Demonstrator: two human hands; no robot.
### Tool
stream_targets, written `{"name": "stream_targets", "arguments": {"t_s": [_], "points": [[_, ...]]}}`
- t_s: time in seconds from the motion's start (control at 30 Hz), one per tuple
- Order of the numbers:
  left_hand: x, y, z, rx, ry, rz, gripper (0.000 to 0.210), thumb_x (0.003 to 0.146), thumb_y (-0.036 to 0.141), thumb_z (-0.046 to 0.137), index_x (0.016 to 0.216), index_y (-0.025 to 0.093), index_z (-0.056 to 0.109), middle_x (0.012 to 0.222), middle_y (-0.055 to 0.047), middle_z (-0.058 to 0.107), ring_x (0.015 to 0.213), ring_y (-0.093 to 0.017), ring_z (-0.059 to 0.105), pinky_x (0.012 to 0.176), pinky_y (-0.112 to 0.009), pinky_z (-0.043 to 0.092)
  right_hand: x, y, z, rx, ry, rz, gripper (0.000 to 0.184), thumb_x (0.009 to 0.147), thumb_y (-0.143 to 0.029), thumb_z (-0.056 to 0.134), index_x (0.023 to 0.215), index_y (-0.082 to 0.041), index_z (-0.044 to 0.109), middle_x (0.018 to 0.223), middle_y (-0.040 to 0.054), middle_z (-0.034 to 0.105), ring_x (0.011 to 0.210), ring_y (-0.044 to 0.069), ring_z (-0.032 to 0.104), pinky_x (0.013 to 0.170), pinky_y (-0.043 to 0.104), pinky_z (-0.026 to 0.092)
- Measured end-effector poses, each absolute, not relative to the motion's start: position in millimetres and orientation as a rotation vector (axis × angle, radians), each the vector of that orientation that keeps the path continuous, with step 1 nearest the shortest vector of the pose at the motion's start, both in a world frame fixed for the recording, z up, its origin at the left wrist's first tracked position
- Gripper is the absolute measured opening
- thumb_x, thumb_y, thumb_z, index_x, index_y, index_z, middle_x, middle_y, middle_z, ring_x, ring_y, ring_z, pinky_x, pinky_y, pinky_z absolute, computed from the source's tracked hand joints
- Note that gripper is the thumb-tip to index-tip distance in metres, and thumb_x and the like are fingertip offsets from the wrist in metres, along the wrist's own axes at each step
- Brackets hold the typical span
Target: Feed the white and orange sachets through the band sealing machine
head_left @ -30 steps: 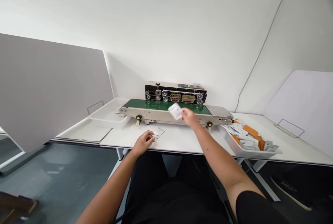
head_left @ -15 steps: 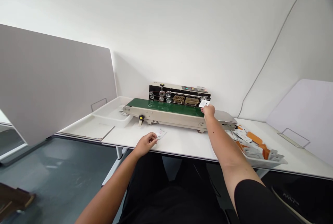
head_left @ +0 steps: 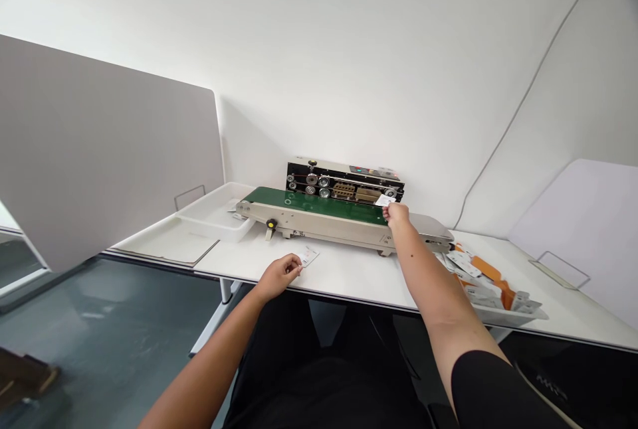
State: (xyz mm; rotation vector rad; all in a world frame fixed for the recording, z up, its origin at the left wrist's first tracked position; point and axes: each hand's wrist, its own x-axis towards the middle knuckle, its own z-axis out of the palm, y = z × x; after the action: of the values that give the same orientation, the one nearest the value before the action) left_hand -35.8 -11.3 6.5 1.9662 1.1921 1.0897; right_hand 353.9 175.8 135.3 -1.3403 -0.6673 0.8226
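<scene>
My right hand (head_left: 397,214) grips a small white printed packet (head_left: 385,200) by its lower edge. It holds the packet at the right end of a band sealing machine (head_left: 349,180), just over the green conveyor belt (head_left: 319,206). Near the table's front edge, my left hand (head_left: 280,275) has its fingers curled, thumb and fingertips together, at the corner of a second white printed packet (head_left: 309,256). That packet seems pinched there, lying low over the tabletop in front of the conveyor.
At the right, a translucent tray (head_left: 513,314) holds many white and orange packets. A white plastic bin (head_left: 214,222) with a few packets stands at the conveyor's left end. Grey partition panels (head_left: 124,150) flank the white table (head_left: 349,273), and a cable (head_left: 518,110) runs down the wall.
My right hand has shifted slightly left, bringing its packet in against the sealing machine's right end. My left hand and its packet stay in place.
</scene>
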Motion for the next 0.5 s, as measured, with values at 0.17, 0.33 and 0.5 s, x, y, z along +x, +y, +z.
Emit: {"name": "stream_targets", "arguments": {"t_s": [0.17, 0.33, 0.5], "points": [[-35.4, -11.3, 8.0, 1.979, 1.212, 1.083, 0.021, 0.091, 0.041, 0.057, 0.094, 0.021, 0.062, 0.077, 0.001, 0.068, 0.072, -0.017, 0.06, 0.068, -0.026, 0.043, 345.2, 182.3, 139.7, -1.353, -0.649, 0.972, 0.019, 0.079, -0.002, 0.058, 0.08, -0.02, 0.049, 0.054, -0.0037, 0.051, 0.036, 0.006, 0.041, 0.032, 0.012, 0.027], [-35.5, -10.6, 6.9, 2.001, 1.226, 1.078, 0.021, 0.091, 0.041, 0.056, 0.095, 0.021, 0.062, 0.076, 0.001, 0.067, 0.071, -0.017, 0.06, 0.068, -0.026, 0.043, 340.4, 187.3, 141.1, -1.38, -0.658, 0.938, 0.017, 0.079, -0.004, 0.055, 0.081, -0.02, 0.051, 0.052, -0.0041, 0.049, 0.035, 0.007, 0.039, 0.032, 0.013, 0.025], [-36.2, -9.7, 4.0, 1.994, 1.21, 1.084, 0.021, 0.091, 0.041, 0.056, 0.096, 0.022, 0.062, 0.077, 0.0, 0.068, 0.072, -0.018, 0.061, 0.069, -0.027, 0.045, 357.4, 178.7, 136.8, -1.364, -0.75, 0.689, 0.01, 0.076, -0.013, 0.059, 0.084, -0.018, 0.058, 0.046, -0.0051, 0.044, 0.036, 0.01, 0.038, 0.032, 0.018, 0.024]]}}
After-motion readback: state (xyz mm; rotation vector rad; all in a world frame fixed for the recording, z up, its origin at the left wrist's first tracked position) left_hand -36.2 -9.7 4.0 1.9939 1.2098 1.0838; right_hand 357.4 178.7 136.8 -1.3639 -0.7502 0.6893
